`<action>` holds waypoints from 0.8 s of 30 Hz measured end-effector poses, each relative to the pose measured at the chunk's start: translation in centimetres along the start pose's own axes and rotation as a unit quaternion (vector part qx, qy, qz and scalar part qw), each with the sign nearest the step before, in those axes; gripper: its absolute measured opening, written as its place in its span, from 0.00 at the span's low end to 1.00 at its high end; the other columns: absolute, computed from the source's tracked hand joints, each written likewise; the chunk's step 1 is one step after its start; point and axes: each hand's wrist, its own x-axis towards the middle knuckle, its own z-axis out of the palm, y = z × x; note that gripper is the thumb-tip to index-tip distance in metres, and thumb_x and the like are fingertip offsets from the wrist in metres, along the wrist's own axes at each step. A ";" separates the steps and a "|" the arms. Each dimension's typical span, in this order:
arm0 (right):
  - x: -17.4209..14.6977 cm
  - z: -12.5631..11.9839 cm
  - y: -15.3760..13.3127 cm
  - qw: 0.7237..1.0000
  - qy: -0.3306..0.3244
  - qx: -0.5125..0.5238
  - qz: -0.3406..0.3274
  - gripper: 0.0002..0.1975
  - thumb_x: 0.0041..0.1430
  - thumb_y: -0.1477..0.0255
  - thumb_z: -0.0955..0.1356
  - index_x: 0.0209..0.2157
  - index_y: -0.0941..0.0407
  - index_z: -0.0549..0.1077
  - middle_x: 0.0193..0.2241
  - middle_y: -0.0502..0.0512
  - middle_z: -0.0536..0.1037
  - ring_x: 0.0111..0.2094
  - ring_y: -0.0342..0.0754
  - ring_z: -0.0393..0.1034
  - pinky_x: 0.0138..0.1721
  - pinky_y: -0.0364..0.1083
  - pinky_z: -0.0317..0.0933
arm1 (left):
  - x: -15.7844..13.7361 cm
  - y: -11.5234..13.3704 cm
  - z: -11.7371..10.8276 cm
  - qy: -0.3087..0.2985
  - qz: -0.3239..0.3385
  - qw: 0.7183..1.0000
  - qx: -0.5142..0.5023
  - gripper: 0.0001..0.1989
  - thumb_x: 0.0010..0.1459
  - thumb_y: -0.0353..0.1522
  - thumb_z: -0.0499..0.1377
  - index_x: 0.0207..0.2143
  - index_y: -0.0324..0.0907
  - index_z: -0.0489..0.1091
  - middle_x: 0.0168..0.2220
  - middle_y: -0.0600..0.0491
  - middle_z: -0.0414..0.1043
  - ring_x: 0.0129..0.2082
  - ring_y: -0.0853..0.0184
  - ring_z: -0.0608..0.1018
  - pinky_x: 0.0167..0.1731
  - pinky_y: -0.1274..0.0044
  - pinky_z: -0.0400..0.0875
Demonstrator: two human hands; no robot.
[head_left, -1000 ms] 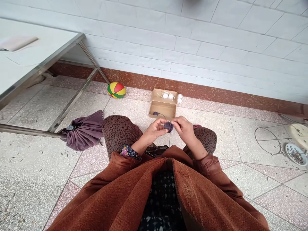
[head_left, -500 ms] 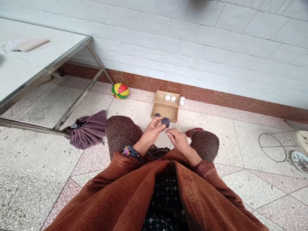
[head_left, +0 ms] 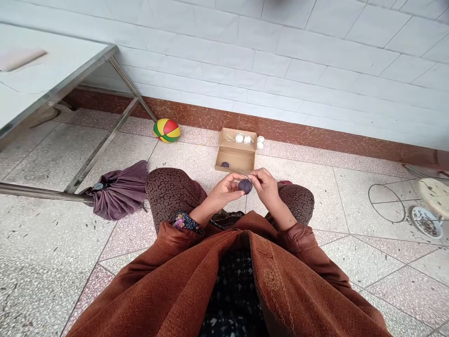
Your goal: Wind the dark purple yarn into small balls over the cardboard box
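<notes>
A small dark purple-grey ball of yarn (head_left: 245, 186) is held between my knees, above the floor. My left hand (head_left: 225, 191) is closed on it, thumb below and fingers above. My right hand (head_left: 264, 184) is pinched at the far right side of the ball, on a dark strand of yarn that passes over the top toward my left fingers. Just beyond my hands lies an open cardboard box (head_left: 238, 160). Inside it are another dark yarn ball (head_left: 225, 164) and, on its raised lid side, white yarn balls (head_left: 239, 138) with loose ends.
More white balls (head_left: 260, 142) sit beside the box. A colourful ball (head_left: 167, 130) rests by the wall. Left are a metal-framed table (head_left: 80, 70) and a purple cloth bundle (head_left: 121, 191). At right stand a stool (head_left: 435, 194) and a dish of small dark bits (head_left: 426, 222).
My right hand has swung from below the yarn ball up to its far right side, drawing the strand over the top. The ball has lowered slightly, and the view has shifted a little right.
</notes>
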 end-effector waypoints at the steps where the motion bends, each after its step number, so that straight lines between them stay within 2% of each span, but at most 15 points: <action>1: -0.2 0.4 0.4 1.000 0.000 0.005 0.016 0.14 0.78 0.63 0.67 0.37 0.52 0.79 0.34 0.55 0.80 0.37 0.52 0.76 0.41 0.49 0.70 | -0.1 0.0 0.1 -0.008 0.003 1.000 -0.020 0.24 0.51 0.36 0.78 0.48 0.44 0.75 0.42 0.53 0.79 0.41 0.65 0.78 0.45 0.73 0.68; 5: -2.0 2.1 0.8 0.998 -0.008 0.018 0.063 0.12 0.77 0.65 0.65 0.38 0.52 0.77 0.35 0.56 0.80 0.38 0.52 0.75 0.42 0.49 0.70 | 0.1 -0.5 0.3 0.034 0.023 0.996 -0.081 0.24 0.50 0.36 0.79 0.47 0.44 0.76 0.46 0.51 0.79 0.47 0.62 0.78 0.52 0.70 0.69; 9: -3.5 3.1 0.2 0.997 -0.044 0.022 0.064 0.13 0.78 0.66 0.62 0.42 0.52 0.76 0.35 0.55 0.80 0.36 0.51 0.75 0.40 0.47 0.69 | 0.6 -1.0 -0.1 0.103 0.036 0.987 -0.118 0.23 0.50 0.35 0.79 0.46 0.44 0.76 0.45 0.51 0.79 0.48 0.62 0.78 0.55 0.69 0.68; 13: -4.1 3.1 -0.5 0.994 -0.108 0.005 -0.008 0.13 0.79 0.65 0.63 0.44 0.52 0.77 0.37 0.56 0.82 0.38 0.51 0.77 0.41 0.47 0.70 | 0.8 -1.3 -0.6 0.151 0.027 0.980 -0.127 0.24 0.50 0.34 0.77 0.47 0.45 0.74 0.49 0.52 0.78 0.49 0.63 0.79 0.53 0.69 0.71; 17: -4.0 2.3 -1.5 0.983 -0.145 0.001 -0.111 0.13 0.79 0.65 0.65 0.41 0.52 0.80 0.33 0.55 0.81 0.36 0.49 0.76 0.39 0.46 0.70 | 0.8 -1.5 -0.8 0.194 0.043 0.979 -0.040 0.24 0.50 0.34 0.76 0.47 0.44 0.72 0.49 0.52 0.78 0.44 0.66 0.80 0.49 0.71 0.72; 20: -3.3 1.0 -2.3 0.985 -0.114 0.011 -0.131 0.12 0.79 0.66 0.67 0.41 0.52 0.82 0.32 0.55 0.80 0.33 0.49 0.75 0.36 0.47 0.69 | 0.8 -1.3 -0.7 0.188 0.045 0.981 0.012 0.25 0.49 0.34 0.76 0.48 0.44 0.72 0.45 0.54 0.80 0.42 0.67 0.80 0.49 0.73 0.71; 24: -1.3 -0.7 -2.6 0.994 -0.033 0.009 -0.108 0.11 0.78 0.65 0.68 0.43 0.51 0.83 0.33 0.56 0.82 0.34 0.50 0.76 0.38 0.48 0.71 | 0.5 -0.9 -0.4 0.124 0.026 0.991 0.049 0.25 0.51 0.35 0.76 0.49 0.44 0.72 0.39 0.55 0.80 0.36 0.68 0.78 0.42 0.75 0.69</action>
